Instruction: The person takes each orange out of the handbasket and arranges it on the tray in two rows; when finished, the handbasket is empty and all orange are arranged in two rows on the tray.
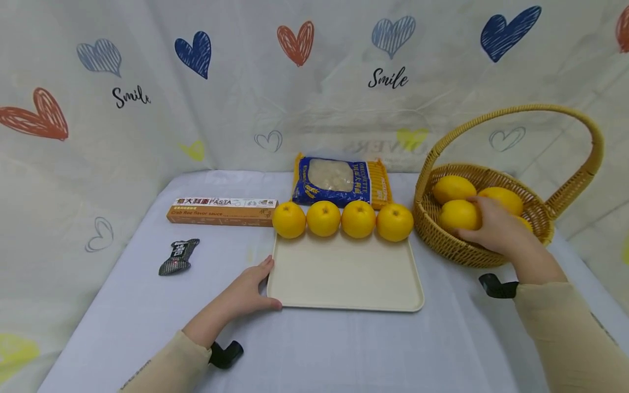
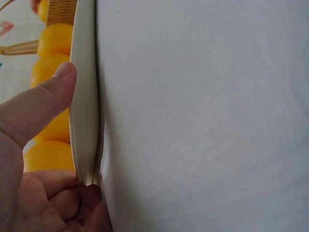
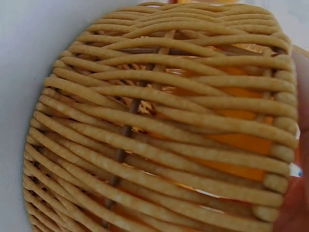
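My right hand (image 1: 498, 226) reaches into the wicker basket (image 1: 454, 248) and grips a lemon (image 1: 457, 214), thumb at its near side and fingers over the top. More lemons (image 1: 453, 188) lie around it. The basket wall hides most of that hand in the right wrist view. My left hand (image 1: 248, 292) holds the near left corner of a cream tray (image 1: 344, 278), its thumb along the front edge and the other fingers at the left side. Several oranges (image 1: 323, 218) stand in a row along the tray's far edge.
Behind the oranges lies a blue and yellow pasta bag (image 1: 339, 182). A long pasta box (image 1: 221, 212) sits left of them, with a small black wrapped packet (image 1: 179, 256) nearer the front. The basket's tall handle (image 1: 521, 109) arches up at the right. A printed curtain hangs behind.
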Demonstrator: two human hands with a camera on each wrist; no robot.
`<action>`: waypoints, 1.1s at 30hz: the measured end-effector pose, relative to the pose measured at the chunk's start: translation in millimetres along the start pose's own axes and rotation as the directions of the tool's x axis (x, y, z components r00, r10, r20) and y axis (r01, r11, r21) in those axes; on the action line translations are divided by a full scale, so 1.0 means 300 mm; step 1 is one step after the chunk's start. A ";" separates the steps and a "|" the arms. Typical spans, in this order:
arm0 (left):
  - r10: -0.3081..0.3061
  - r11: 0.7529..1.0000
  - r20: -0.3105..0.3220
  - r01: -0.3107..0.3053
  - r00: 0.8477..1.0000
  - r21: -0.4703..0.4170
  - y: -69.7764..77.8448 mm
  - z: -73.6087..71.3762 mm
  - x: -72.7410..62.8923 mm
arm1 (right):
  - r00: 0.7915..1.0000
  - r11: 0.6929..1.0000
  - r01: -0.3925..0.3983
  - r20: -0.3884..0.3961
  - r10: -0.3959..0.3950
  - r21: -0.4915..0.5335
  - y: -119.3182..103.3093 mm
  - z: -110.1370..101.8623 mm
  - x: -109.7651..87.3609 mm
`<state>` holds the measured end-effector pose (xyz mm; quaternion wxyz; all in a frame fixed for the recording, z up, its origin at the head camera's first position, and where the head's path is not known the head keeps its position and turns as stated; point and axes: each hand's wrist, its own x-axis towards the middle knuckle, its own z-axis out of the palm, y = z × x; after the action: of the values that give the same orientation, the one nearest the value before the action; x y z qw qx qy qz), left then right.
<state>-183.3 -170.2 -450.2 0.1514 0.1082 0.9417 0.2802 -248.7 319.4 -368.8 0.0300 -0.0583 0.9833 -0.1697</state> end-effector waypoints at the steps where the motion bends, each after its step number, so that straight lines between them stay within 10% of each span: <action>1: 0.005 1.000 -0.004 -0.005 1.000 0.000 0.000 -0.001 0.001 | 0.999 1.000 0.001 -0.042 -0.001 0.007 -0.006 -0.002 -0.006; 15: -0.006 1.000 0.004 0.006 1.000 0.009 -0.003 -0.003 0.002 | 0.925 0.951 0.178 -0.372 -0.073 0.255 -0.181 0.025 -0.062; 33: -0.010 1.000 0.001 0.010 1.000 -0.014 -0.001 -0.001 0.000 | 0.920 0.788 0.356 -0.334 -0.204 0.501 -0.456 0.190 0.004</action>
<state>-183.6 -170.7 -450.1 0.1539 0.1028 0.9401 0.2862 -231.0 172.5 -376.4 -0.1105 -0.1705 0.8669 -0.4551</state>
